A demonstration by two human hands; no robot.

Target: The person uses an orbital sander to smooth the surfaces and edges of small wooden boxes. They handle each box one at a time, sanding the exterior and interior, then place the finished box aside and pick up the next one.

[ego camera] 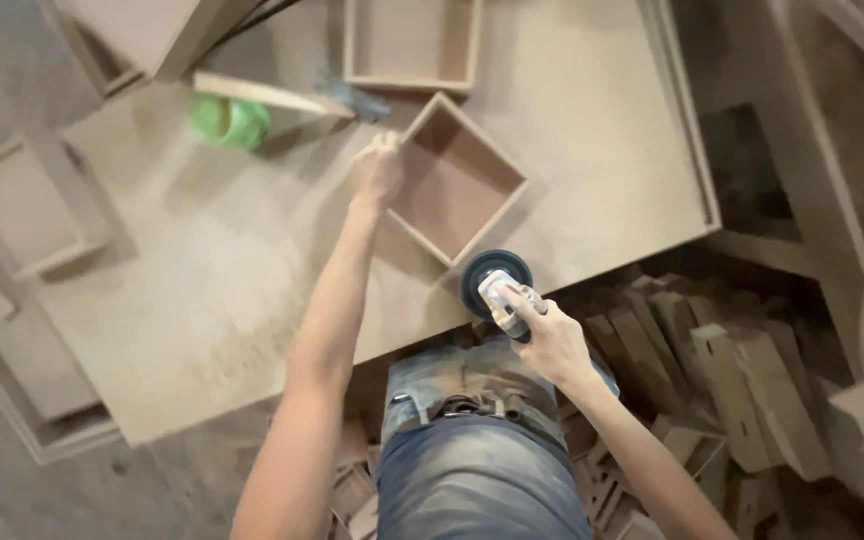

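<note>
While the left hand [377,172] grips the stiff, light wooden box [457,180] at its 9 o'clock corner, the right hand [550,340] is closed around the sander [497,285] at the box's 5 o'clock.

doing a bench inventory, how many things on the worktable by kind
Open wooden box frames: 2, one gripped by the left hand at, one at the far edge
Green container: 1
Loose wooden strip: 1
Disc sander in the right hand: 1
Total: 5
</note>
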